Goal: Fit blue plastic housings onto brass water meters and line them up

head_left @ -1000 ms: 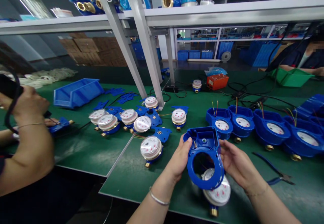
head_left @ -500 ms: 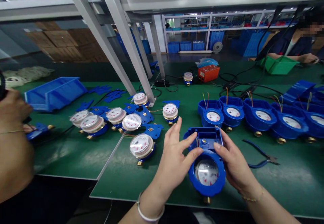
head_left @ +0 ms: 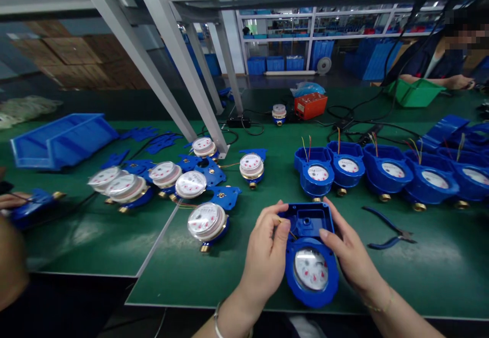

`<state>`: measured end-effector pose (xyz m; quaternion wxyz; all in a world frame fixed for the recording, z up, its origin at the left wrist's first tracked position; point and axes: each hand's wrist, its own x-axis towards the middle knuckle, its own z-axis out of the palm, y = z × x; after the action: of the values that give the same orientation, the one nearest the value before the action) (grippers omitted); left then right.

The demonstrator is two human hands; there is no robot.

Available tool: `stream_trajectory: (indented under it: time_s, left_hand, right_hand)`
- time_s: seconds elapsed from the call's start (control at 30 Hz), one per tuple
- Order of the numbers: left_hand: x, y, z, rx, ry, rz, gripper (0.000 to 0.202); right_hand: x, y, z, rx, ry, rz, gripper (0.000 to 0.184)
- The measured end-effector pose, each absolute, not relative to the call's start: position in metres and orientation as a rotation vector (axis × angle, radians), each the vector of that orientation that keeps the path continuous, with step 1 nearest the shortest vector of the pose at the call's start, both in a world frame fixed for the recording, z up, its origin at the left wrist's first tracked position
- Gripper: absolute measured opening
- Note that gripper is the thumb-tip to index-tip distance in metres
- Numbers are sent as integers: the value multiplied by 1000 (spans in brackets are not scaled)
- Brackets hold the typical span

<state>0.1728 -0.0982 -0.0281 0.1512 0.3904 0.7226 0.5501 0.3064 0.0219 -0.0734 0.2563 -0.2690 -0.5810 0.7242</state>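
A water meter in a blue housing (head_left: pixel 332 277) is held near the table's front edge, its round dial window towards me and its open box part at the far side. My right hand (head_left: pixel 351 249) grips its right side, with the thumb on the box rim. At the box's left side, my left hand (head_left: pixel 265 249) has thumb and forefinger pinched on thin wires (head_left: pixel 292 235) that run into the housing. The wire ends are hidden by the fingers. Blue-handled pliers (head_left: pixel 397 234) lie to the right of my right hand.
Several blue-cased meters (head_left: pixel 347 167) with upright wires form a row behind right. Uncased meters (head_left: pixel 206 221) with blue plates stand left. A slanted grey post (head_left: pixel 191 73) rises from the table beside a blue bin (head_left: pixel 64 141). Co-workers' hands show at far left and back right.
My left hand has gone from spread fingers over the box to a pinch on the wires at its left side. The view has shifted slightly; my right hand keeps its hold.
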Motion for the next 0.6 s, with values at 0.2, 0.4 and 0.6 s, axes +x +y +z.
stream_trajectory:
  time_s: [0.2,0.4,0.6]
  left_hand:
    - [185,-97,-56,1025,2137,1778,18]
    - [185,-83,-78,805,2016,1950,22]
    - [189,-82,-90,625,1805,2140,29]
  right_hand:
    - [310,26,-93,-794,-1766,1728,50]
    - [302,22,-87,-981,-1578,1976,57]
    - [303,21,-86,-994,-1537,2092,52]
